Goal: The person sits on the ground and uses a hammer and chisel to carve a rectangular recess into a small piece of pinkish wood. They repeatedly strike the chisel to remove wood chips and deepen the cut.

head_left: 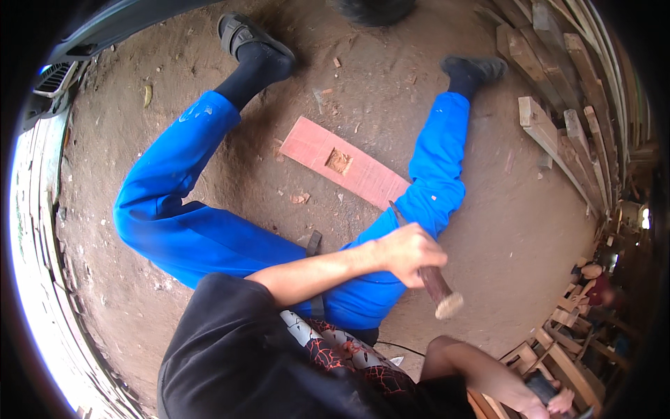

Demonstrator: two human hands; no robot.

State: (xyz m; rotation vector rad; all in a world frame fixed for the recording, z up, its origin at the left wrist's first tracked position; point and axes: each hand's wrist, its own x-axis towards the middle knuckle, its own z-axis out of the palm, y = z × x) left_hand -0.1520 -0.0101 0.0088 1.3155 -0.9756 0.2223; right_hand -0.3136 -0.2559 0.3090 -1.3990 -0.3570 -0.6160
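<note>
Reddish board (377,178) on dirt floor (516,258), chisel (434,281) in left hand (410,257)

Lying flat between blue trouser legs (174,140), with nearer end against or under the right leg (436,160); cut with a rough square hole (339,161), beside scattered wood chips (300,199). Just off that end of the board, clamped in left fingers around the brown wooden handle (438,288), with blade toward the board: the chisel. Well apart from the board, to the lower right: right hand (551,403), with fingers curled around a dark object (539,384) of unclear kind. Right of the board, farther out: stacked timber (541,126) and another person (601,290).
</note>
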